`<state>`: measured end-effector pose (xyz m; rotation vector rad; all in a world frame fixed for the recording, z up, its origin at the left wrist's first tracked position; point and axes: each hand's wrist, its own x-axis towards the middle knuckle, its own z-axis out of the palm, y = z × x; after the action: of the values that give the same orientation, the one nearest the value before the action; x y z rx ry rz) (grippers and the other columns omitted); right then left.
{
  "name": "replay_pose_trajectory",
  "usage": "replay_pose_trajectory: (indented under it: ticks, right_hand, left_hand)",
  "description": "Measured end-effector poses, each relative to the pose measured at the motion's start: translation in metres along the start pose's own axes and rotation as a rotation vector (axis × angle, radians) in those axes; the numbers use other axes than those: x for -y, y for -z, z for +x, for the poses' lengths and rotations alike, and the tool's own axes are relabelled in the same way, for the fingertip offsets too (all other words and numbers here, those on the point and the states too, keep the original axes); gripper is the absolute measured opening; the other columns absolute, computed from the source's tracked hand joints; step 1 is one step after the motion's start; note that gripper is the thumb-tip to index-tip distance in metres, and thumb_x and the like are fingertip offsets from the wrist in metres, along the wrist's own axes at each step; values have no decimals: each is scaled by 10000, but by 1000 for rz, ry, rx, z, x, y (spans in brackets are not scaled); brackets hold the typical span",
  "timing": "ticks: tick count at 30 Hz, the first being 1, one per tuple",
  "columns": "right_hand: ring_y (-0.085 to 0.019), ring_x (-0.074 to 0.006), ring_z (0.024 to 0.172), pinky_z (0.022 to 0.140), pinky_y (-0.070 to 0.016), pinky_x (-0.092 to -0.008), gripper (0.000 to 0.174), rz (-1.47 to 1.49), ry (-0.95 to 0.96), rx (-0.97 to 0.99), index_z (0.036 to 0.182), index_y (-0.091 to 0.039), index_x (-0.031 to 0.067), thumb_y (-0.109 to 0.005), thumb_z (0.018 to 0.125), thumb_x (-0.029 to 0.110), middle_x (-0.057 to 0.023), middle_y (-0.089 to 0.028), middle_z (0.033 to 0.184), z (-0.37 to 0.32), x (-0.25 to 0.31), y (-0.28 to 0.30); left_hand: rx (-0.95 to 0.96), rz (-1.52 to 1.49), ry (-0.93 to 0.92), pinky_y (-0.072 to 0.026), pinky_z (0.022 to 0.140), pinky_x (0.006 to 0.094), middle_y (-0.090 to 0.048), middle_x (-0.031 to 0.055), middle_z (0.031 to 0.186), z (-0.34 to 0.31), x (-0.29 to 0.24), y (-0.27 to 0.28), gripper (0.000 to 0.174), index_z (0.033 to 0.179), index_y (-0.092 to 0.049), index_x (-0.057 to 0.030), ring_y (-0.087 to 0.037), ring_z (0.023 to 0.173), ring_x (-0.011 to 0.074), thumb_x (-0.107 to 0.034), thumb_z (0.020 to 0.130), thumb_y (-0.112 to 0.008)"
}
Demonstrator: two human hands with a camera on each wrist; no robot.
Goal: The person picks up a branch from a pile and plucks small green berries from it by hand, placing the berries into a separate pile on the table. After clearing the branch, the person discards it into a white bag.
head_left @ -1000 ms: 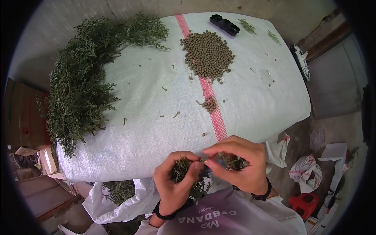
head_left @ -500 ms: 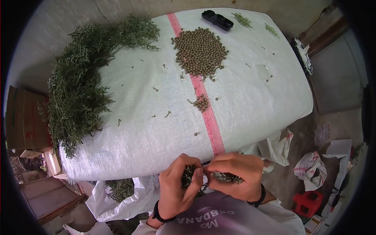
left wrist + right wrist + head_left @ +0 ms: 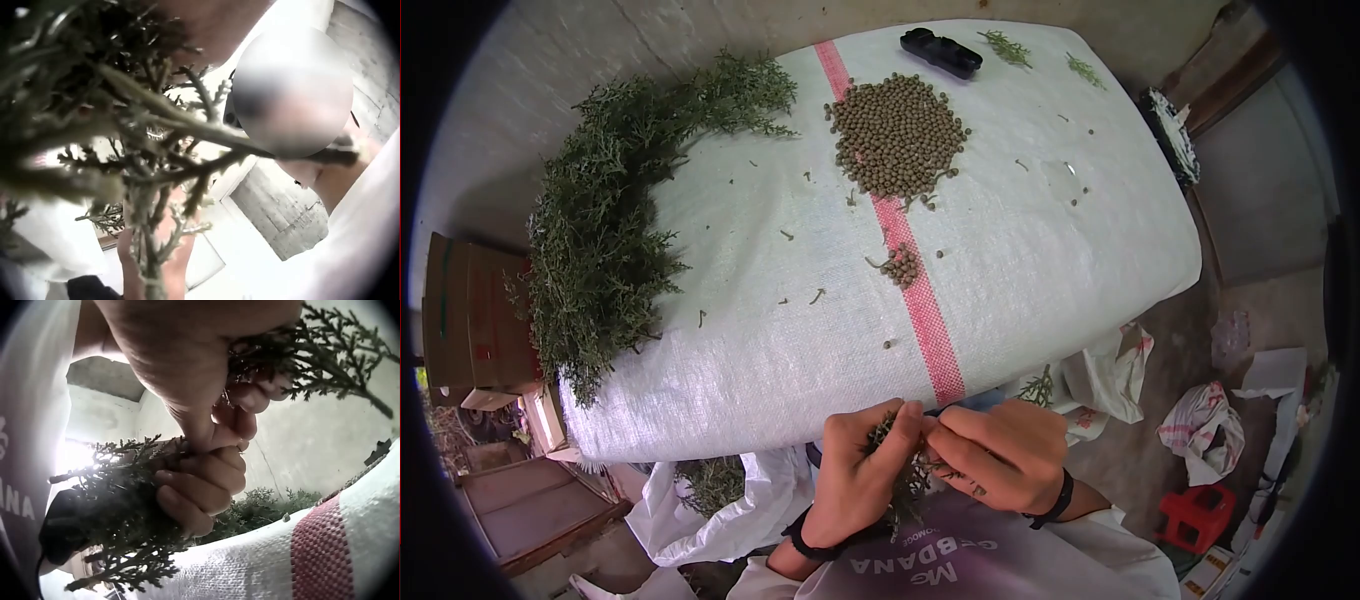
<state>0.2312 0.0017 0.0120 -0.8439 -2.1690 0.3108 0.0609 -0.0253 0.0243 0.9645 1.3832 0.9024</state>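
Below the near edge of a white woven sack, my left hand grips a bunch of green conifer sprigs. The right hand meets it fingertip to fingertip and pinches at the sprig tips. In the right wrist view the left hand's curled fingers wrap the sprigs, and more sprig sticks out of the right hand. The left wrist view is filled by blurred sprigs.
On the sack lie a heap of small round brown-green cones, a smaller cluster on the red stripe, a long pile of cut branches and a black tool. White bags, a red stool stand on the floor.
Both hands have dropped lower and closer to my body, staying together on the sprigs. The right hand now shows less greenery in its palm.
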Motion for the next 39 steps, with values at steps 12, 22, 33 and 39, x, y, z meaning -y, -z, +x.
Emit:
replay_pose_trajectory:
  ticks: [12, 22, 33, 39]
  right_hand:
    - [-439, -67, 497, 445, -317, -231, 133, -139, 419, 207, 741, -626, 97, -732, 673, 51, -4, -598, 823, 4, -3, 22]
    - [-596, -123, 532, 459, -441, -242, 176, 184, -87, 225, 731, -600, 64, -769, 687, 42, -25, -647, 783, 2, -4, 21]
    - [-635, -146, 572, 519, -477, -251, 171, 549, -610, 178, 790, -654, 24, -796, 696, 11, -59, -656, 715, 10, 1, 14]
    - [-646, -158, 597, 525, -481, -261, 175, 469, -417, 104, 803, -664, 15, -807, 701, 23, -70, -668, 759, 6, -3, 5]
  left_hand:
    - [504, -728, 759, -367, 442, 251, -475, -35, 597, 13, 22, 16, 325, 771, -611, -41, -462, 489, 71, -233, 1029, -566]
    - [251, -105, -92, -474, 548, 256, -605, 16, 687, 1, 26, 14, 216, 883, -655, 14, -572, 565, 118, -186, 965, -666]
    - [-14, 265, -564, -519, 620, 268, -723, 110, 872, -7, 25, 16, 229, 1005, -671, 9, -681, 693, 164, 25, 800, -773]
    - [-118, 451, -550, -515, 605, 285, -715, 114, 822, -9, 26, 2, 106, 940, -659, -2, -683, 673, 169, -8, 858, -726]
